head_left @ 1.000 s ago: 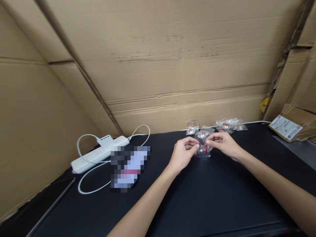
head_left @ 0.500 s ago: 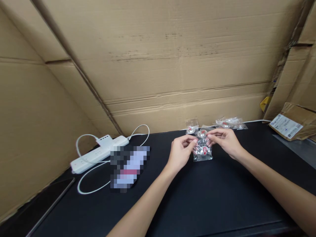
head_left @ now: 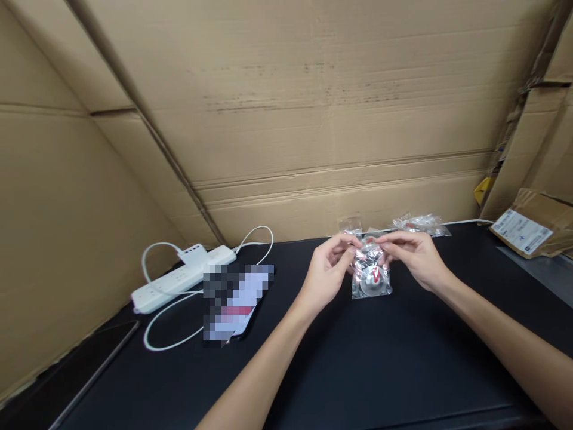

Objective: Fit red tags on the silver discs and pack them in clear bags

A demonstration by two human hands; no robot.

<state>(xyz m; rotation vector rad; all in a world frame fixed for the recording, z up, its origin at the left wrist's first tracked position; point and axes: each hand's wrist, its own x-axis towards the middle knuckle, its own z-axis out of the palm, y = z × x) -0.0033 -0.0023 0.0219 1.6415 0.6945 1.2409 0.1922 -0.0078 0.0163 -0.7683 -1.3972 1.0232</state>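
A small clear plastic bag (head_left: 357, 288) hangs between my two hands, low over the black table. Inside it lies a round, see-through disc with a red piece on it (head_left: 372, 280), which looks like a suction cup hook. My left hand (head_left: 328, 269) pinches the bag's upper left edge between thumb and fingers. On the other side, my right hand (head_left: 414, 257) pinches the upper right edge. Just behind the held bag, other clear packets (head_left: 351, 226) with red parts are partly covered by my fingers.
More bagged pieces (head_left: 421, 224) lie by the cardboard wall (head_left: 286, 131). At left are a white power strip (head_left: 183, 278), its cables and a blurred-out phone (head_left: 239, 304). A labelled brown package (head_left: 528, 224) sits at right on the black table (head_left: 358, 370).
The bag and both hands have shifted slightly down and toward me, and the bag's disc has turned a little. The view has moved slightly too. Both hands still pinch the bag.
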